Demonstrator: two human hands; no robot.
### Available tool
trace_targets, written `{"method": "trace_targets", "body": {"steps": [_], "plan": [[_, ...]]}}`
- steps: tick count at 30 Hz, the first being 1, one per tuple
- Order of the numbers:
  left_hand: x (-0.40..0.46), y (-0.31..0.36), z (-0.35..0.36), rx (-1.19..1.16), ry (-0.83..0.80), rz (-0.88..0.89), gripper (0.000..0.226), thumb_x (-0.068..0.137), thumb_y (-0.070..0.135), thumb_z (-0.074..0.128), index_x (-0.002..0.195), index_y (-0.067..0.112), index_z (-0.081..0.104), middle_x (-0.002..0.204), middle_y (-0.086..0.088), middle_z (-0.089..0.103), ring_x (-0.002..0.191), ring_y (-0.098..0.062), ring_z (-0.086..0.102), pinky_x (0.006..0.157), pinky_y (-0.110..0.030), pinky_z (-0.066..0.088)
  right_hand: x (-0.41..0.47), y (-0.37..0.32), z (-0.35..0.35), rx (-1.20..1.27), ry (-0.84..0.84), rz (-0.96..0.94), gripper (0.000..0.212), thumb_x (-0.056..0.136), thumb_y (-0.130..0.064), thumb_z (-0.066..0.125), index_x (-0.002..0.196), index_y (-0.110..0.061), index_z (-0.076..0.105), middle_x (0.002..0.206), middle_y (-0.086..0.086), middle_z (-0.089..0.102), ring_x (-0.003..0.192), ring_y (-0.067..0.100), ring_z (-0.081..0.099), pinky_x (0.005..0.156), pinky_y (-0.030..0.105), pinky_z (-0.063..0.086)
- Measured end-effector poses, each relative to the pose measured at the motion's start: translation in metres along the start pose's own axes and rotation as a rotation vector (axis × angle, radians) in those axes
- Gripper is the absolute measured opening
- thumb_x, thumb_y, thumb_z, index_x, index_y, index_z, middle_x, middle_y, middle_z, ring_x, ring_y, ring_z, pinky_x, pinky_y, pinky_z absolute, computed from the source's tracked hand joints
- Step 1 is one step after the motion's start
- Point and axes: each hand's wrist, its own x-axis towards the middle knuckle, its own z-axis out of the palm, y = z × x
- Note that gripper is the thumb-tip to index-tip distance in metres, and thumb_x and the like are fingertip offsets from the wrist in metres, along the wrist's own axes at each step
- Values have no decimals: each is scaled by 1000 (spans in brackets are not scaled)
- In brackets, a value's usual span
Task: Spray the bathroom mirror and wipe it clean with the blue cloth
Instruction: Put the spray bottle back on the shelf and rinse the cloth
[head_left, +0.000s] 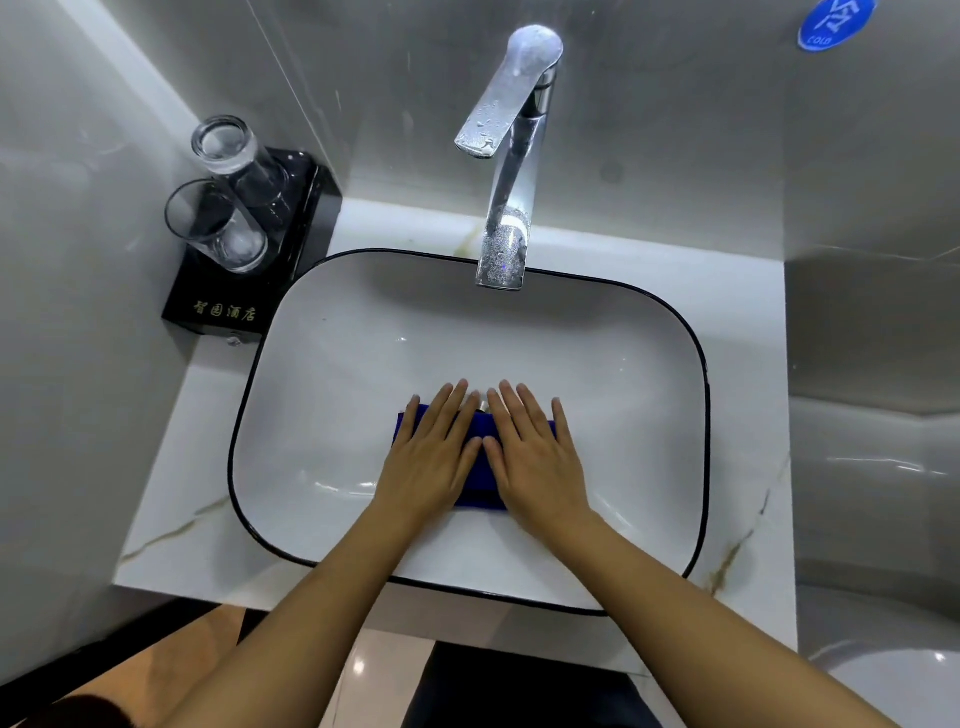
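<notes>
Hands: both lie flat, fingers straight and slightly spread, pressing down side by side; the left hand (434, 457) covers the left part of the cloth and the right hand (535, 452) the right part, thumbs almost meeting in the middle.
Blue cloth: the blue cloth (480, 480) sits folded in the bottom of the washbasin (332, 364), lower centre of the frame, mostly hidden under the palms; only its edges and a middle strip show.
Tap: the chrome tap (511, 156) stands at the upper centre, its spout reaching over the basin; drops speckle the lever and spout, and no stream of water can be made out.
Mirror and spray: neither the mirror nor any spray bottle is in view, so whether the glass has been sprayed cannot be told.
Step in hand: judging by the flat press in the basin, the cloth is being folded, smoothed or pressed out, either as readying for the wipe or as tidying after it; which one cannot be told.
Next move: the fingers would need to curl round the cloth to lift it off the porcelain, and the gaze would have to rise from the basin to find the mirror.
Worktop: the marbled white worktop (171, 488) carries a black tray (218, 312) at the upper left, with two glass tumblers (218, 228) on it.
</notes>
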Motion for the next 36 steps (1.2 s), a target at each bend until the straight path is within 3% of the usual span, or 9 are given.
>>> {"method": "trace_targets", "body": {"steps": [8, 13, 17, 20, 23, 26, 30, 33, 36], "plan": [[-5, -4, 14, 21, -34, 18, 61, 103, 44, 4, 150, 12, 28, 156, -7, 31, 146, -20, 18, 118, -43, 6, -7, 8, 17, -64, -83, 4, 57, 102, -41, 23, 152, -14, 27, 157, 4, 31, 147, 20, 23, 117, 47, 11], [-1, -8, 10, -9, -76, 49, 69, 101, 49, 0, 149, 12, 32, 154, -6, 35, 145, -22, 23, 118, -41, 4, -4, 7, 11, -18, -134, 9, 58, 101, -43, 20, 152, -15, 28, 156, 3, 32, 147, 20, 24, 119, 48, 8], [4, -25, -8, -95, -128, -7, 81, 89, 66, 11, 152, 16, 22, 159, -4, 24, 148, -21, 13, 121, -41, -2, 2, 14, -10, 191, -184, 45, 58, 98, -46, 36, 149, -21, 30, 152, -1, 35, 141, 18, 29, 118, 39, 13], [2, -34, -26, -176, -161, -16, 78, 92, 61, 37, 152, 13, 22, 152, -4, 34, 141, -19, 28, 120, -36, 14, 7, 27, -27, 216, -261, 131, 64, 93, -52, 50, 146, -22, 33, 143, -1, 39, 131, 19, 34, 109, 35, 26], [4, -41, -41, -303, -249, -80, 77, 90, 46, 61, 150, 14, 26, 143, -1, 38, 131, -16, 35, 108, -29, 33, 9, 36, -40, 229, -404, 161, 67, 89, -50, 59, 145, -22, 34, 140, 1, 39, 128, 19, 34, 106, 34, 31], [14, -46, -51, -442, -371, -197, 57, 80, 35, 75, 128, 21, 49, 123, 2, 41, 116, -15, 41, 90, -22, 41, 11, 39, -52, 313, -471, 210, 59, 85, -41, 68, 135, -22, 43, 133, 2, 41, 124, 20, 32, 103, 34, 37], [9, -47, -54, -714, -412, -339, 42, 71, 14, 82, 102, 20, 54, 113, 1, 54, 100, -16, 57, 73, -23, 54, 5, 43, -61, 565, -482, 339, 48, 75, -25, 80, 111, -28, 49, 124, -2, 44, 116, 15, 39, 95, 31, 47], [-5, -43, -56, -974, -394, -430, 40, 73, 5, 79, 104, 17, 57, 107, -2, 64, 97, -19, 62, 71, -24, 54, -9, 45, -63, 821, -515, 420, 44, 75, -17, 79, 106, -24, 50, 117, 0, 57, 104, 18, 57, 87, 33, 56], [-17, -38, -59, -1186, -311, -502, 44, 74, 8, 79, 113, 16, 62, 109, -5, 69, 105, -26, 63, 80, -32, 57, -21, 43, -71, 1026, -475, 476, 37, 81, -14, 74, 108, -19, 50, 111, 4, 63, 98, 18, 62, 79, 28, 57]]}}
